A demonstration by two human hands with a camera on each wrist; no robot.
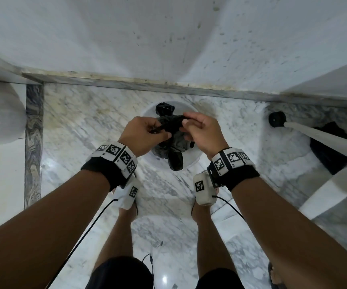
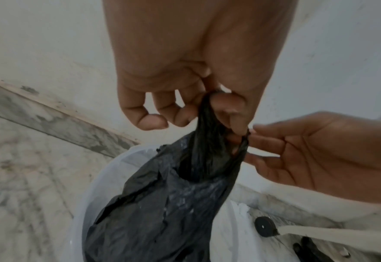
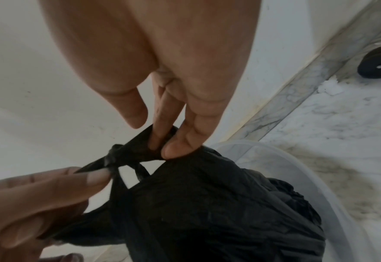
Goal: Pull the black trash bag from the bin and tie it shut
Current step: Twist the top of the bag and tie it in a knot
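Soft, even daylight filled the head view, with a small glare spot on the marble floor (image 1: pixel 164 279) and strong bending at the edges. Both wrist views were dimmer, grainy and slightly blurred.

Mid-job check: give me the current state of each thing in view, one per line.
black trash bag: over the bin, top gathered, a knot forming between the hands
bin: white, upright on the floor, bag hanging partly inside
left hand: pinches one twisted bag end
right hand: pinches the other bag end
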